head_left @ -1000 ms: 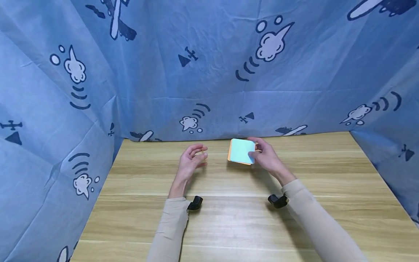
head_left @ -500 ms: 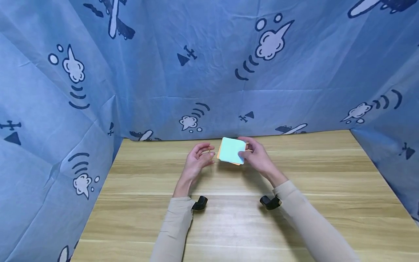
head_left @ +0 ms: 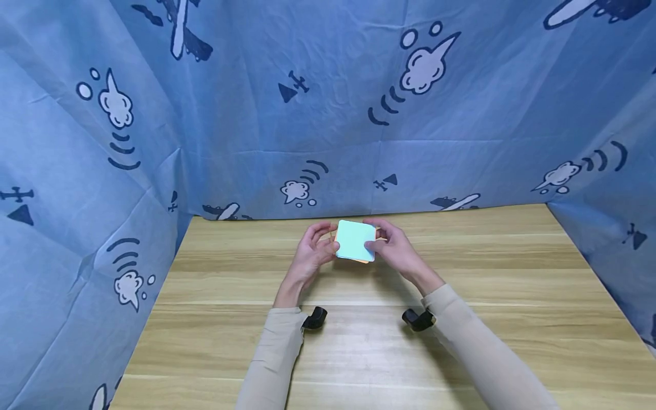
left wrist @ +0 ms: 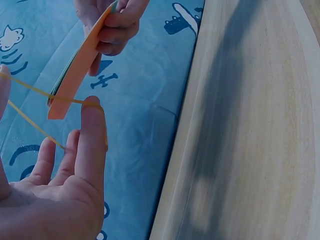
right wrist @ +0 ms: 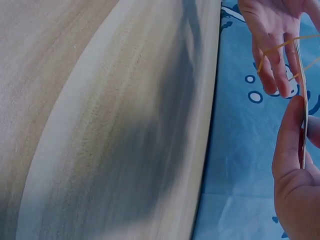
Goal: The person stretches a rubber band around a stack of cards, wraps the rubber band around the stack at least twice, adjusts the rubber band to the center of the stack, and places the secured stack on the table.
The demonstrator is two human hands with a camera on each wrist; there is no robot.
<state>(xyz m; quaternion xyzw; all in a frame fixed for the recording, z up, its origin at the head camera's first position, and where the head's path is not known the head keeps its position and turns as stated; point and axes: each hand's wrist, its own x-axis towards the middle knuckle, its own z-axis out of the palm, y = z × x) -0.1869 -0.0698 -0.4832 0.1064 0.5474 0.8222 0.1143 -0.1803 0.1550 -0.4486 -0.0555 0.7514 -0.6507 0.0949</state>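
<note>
In the head view, your right hand [head_left: 394, 247] pinches a stack of square cards [head_left: 355, 241], pale green on top with orange showing beneath, above the bench [head_left: 359, 353] near its far edge. Your left hand [head_left: 310, 253] is at the stack's left side. In the left wrist view, that hand's fingers are spread and nearly straight, a rubber band [left wrist: 30, 86] stretched across them; one strand crosses the orange face. In the right wrist view, your right thumb and fingers grip the stack, seen edge-on; whether it sits inside the band, you cannot tell.
</note>
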